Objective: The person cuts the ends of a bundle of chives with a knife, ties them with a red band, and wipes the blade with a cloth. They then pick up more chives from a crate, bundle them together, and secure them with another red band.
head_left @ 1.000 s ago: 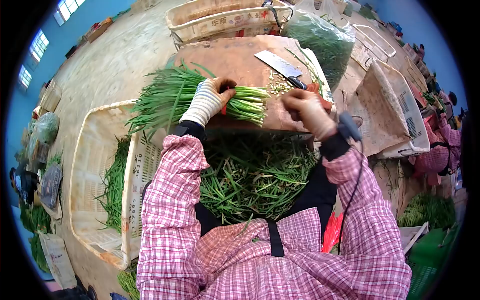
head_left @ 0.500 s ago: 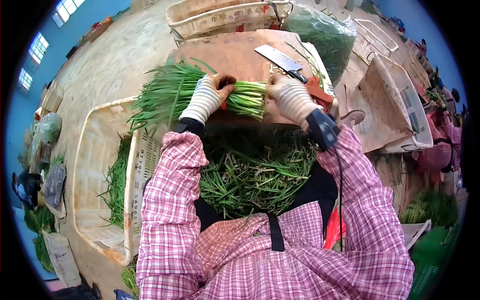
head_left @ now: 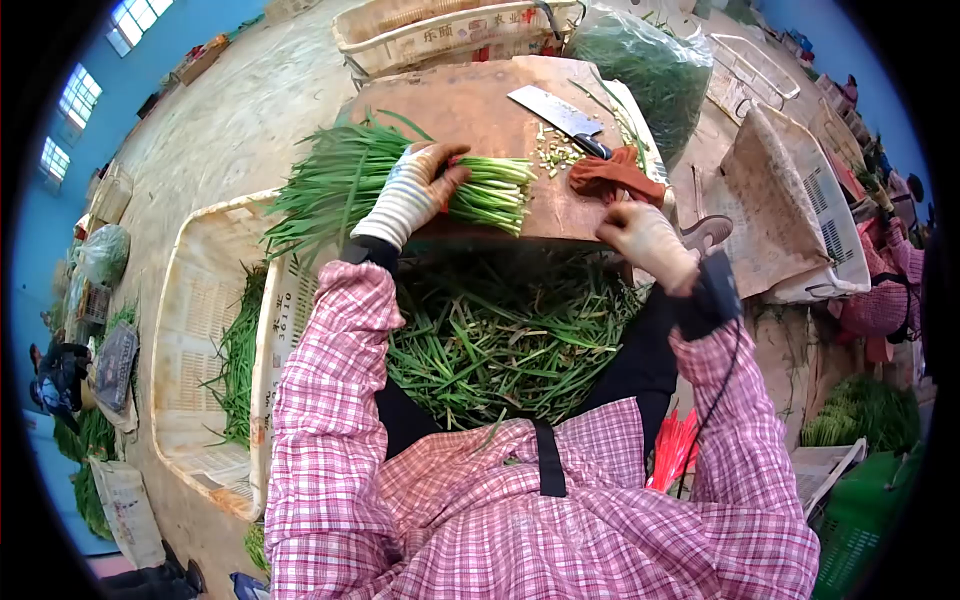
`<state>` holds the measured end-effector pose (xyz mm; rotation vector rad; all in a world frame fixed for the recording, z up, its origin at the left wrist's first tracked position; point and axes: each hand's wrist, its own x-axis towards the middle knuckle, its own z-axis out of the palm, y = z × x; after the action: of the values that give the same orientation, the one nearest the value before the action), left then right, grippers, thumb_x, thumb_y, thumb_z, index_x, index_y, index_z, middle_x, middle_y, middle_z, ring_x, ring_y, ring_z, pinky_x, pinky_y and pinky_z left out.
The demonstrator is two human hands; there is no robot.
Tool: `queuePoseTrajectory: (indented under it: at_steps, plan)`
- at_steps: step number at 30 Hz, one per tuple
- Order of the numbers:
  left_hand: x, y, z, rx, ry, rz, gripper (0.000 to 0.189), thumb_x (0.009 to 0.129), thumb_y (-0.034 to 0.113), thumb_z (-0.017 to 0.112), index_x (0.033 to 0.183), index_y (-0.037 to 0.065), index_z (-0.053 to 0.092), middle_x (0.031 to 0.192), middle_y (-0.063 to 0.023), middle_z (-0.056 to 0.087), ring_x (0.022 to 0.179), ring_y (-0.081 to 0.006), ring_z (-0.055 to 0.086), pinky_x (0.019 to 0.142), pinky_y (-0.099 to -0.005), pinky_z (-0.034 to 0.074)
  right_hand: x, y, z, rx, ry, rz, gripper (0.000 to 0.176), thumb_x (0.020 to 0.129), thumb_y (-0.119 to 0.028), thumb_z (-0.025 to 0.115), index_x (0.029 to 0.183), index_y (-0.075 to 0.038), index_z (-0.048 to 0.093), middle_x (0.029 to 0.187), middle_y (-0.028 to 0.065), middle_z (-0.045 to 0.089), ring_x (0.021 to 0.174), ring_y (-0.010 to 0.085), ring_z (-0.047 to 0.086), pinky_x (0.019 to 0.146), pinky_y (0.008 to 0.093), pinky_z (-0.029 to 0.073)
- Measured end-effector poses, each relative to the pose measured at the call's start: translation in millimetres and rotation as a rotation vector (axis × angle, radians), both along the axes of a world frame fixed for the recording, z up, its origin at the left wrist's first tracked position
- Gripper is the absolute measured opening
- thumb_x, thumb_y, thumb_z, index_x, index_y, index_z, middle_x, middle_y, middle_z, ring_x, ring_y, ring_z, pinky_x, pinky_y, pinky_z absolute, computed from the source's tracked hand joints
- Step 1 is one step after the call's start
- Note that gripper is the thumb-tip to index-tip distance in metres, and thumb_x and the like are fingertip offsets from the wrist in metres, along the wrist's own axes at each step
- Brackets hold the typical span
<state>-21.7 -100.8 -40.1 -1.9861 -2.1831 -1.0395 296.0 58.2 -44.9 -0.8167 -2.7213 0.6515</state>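
A thick bunch of garlic chives [head_left: 490, 185] lies across the brown board, leaves to the left and cut pale stems to the right. My left hand [head_left: 425, 185], in a striped work glove, is closed around its middle from above. My right hand [head_left: 650, 240], gloved too, is off the bunch, near the board's right front edge and just below a crumpled reddish-brown cloth [head_left: 615, 178]. Its fingers are curled together; whether anything is in them is hidden. Beyond the cloth rests a cleaver [head_left: 557, 110] with a black handle, beside small chopped stem ends [head_left: 555, 152].
Loose chive leaves [head_left: 500, 340] fill the space between my knees. Left stands a white crate [head_left: 215, 215] with chives; another crate [head_left: 440, 45] is behind the board [head_left: 440, 95]. A bag of greens [head_left: 645, 75] sits back right. Red strips [head_left: 673, 450] hang by my right thigh.
My right hand has left the stem ends and moved right and toward me, uncovering the chopped bits and more of the cloth. The left hand still grips the bunch, nearly unmoved.
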Motion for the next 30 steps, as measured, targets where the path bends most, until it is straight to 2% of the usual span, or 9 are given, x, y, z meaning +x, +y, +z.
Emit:
queuePoseTrajectory:
  at_steps: [3,6,9,13,16,20,22,26,30]
  plan:
    - [23.5,-8.6,19.6,-0.099,0.427,-0.035,0.114,0.054,0.055,0.091,0.149,0.013,0.044,0.154,-0.0171,0.044,0.146,-0.0396,0.034,0.12,-0.06,0.022,31.9,3.6,-23.5,-0.233,-0.139,-0.122,0.037,0.094,-0.038,0.065,0.094,-0.003,0.074,0.084,0.0206,0.071,0.082,0.0377,0.069,0.074,0.0453,0.054]
    - [40.3,1.1,18.3,-0.236,0.691,-0.092,0.129,0.047,0.052,0.093,0.157,0.02,0.032,0.156,-0.0159,0.04,0.146,-0.0405,0.034,0.121,-0.0592,0.022,27.4,-28.6,-32.7,-0.241,0.083,0.079,0.03,0.096,-0.032,0.066,0.098,-0.002,0.073,0.083,0.0192,0.071,0.079,0.0347,0.069,0.072,0.0416,0.054]
    - [35.6,12.2,27.8,-0.291,0.591,-0.055,0.115,0.053,0.037,0.093,0.153,0.023,0.041,0.134,-0.0154,0.061,0.124,-0.0388,0.057,0.12,-0.0537,0.03,11.2,-51.9,-24.9,-0.304,0.26,0.097,0.025,0.093,-0.021,0.07,0.108,-0.001,0.07,0.092,0.0179,0.072,0.084,0.0277,0.07,0.075,0.0375,0.054]
    - [8.3,-10.2,83.0,-0.138,0.349,0.074,0.09,0.067,0.023,0.09,0.148,0.02,0.052,0.114,-0.0144,0.071,0.117,-0.0302,0.063,0.111,-0.0464,0.043,-6.0,-55.8,-3.6,-0.511,0.59,0.019,0.042,0.086,-0.013,0.077,0.125,-0.001,0.064,0.107,0.0087,0.07,0.091,0.0162,0.068,0.079,0.0299,0.054]
    - [-13.3,-39.9,138.1,0.125,-0.234,-0.068,0.072,0.074,0.013,0.089,0.14,0.01,0.061,0.118,-0.0065,0.072,0.11,-0.0135,0.064,0.098,-0.032,0.052,-27.0,-57.6,28.1,-0.314,0.6,-0.003,0.073,0.073,-0.022,0.088,0.136,-0.004,0.057,0.124,0.0101,0.064,0.117,0.0217,0.06,0.094,0.0355,0.051]
    - [24.8,-89.5,218.0,0.207,-0.64,-0.296,0.063,0.077,0.009,0.088,0.135,0.002,0.062,0.119,-0.0055,0.071,0.108,-0.0141,0.065,0.099,-0.0332,0.052,-84.8,-76.7,78.5,-0.233,0.869,0.27,0.105,0.061,-0.019,0.094,0.146,0.006,0.038,0.146,0.0224,0.048,0.14,0.0334,0.042,0.118,0.0397,0.034]
    - [43.9,-97.6,220.3,0.211,-0.767,-0.351,0.052,0.079,0.006,0.085,0.127,0.003,0.065,0.118,-0.0051,0.071,0.107,-0.0165,0.066,0.097,-0.034,0.053,-102.8,-104.3,114.0,-0.417,0.998,0.432,0.102,0.062,-0.01,0.094,0.148,0.004,0.038,0.145,0.0178,0.05,0.138,0.0285,0.045,0.115,0.0372,0.037]
    - [76.7,-105.8,186.8,0.166,-1.149,-0.489,0.064,0.085,0.016,0.08,0.142,0.002,0.053,0.132,-0.0072,0.064,0.119,-0.019,0.061,0.105,-0.0359,0.049,-94.2,-142.5,136.3,-0.89,0.896,0.601,0.095,0.065,-0.004,0.092,0.146,-0.002,0.043,0.138,0.0083,0.057,0.127,0.0191,0.053,0.107,0.033,0.045]
    - [91.2,-114.7,152.5,0.289,-1.024,-0.472,0.093,0.082,0.027,0.085,0.155,0.004,0.032,0.142,-0.0104,0.055,0.131,-0.0227,0.053,0.111,-0.0397,0.044,-77.5,-137.9,116.7,-0.913,0.862,0.497,0.09,0.066,-0.004,0.092,0.144,-0.004,0.046,0.13,0.0053,0.062,0.118,0.0163,0.059,0.1,0.0316,0.05]
